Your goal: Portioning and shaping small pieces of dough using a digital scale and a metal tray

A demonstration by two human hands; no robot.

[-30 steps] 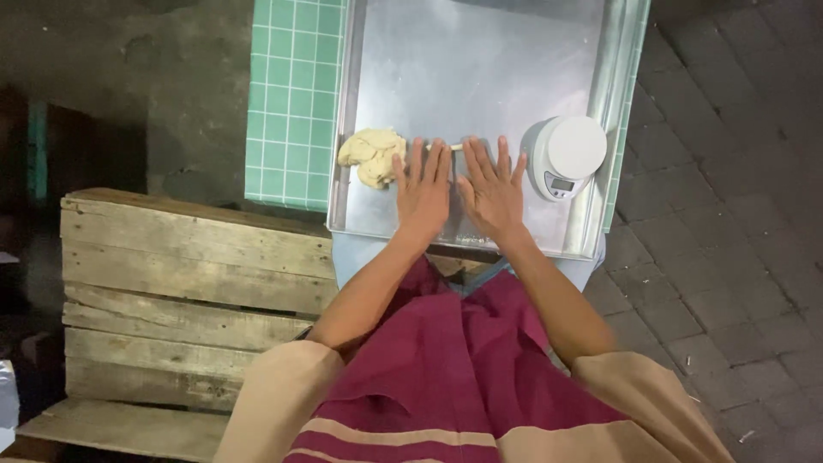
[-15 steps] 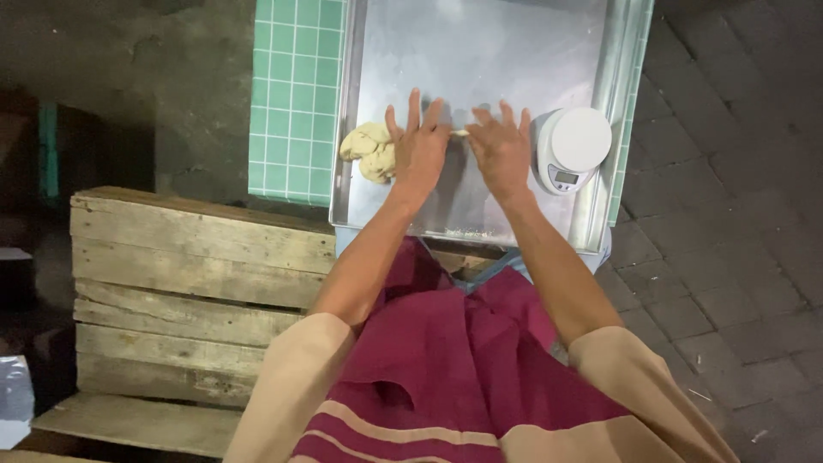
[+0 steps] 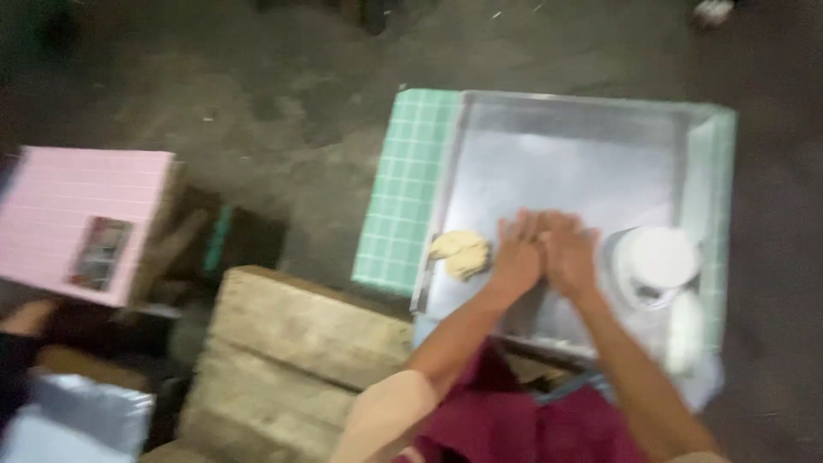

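Near the front edge of the metal tray (image 3: 566, 137), the left hand (image 3: 517, 255) and right hand (image 3: 570, 255) press together, flat and unclenched, seemingly rolling dough between the palms; whether anything lies inside, I cannot tell. A dough lump (image 3: 461, 254) sits at the tray's front-left corner, a white scale (image 3: 657, 260) front-right.
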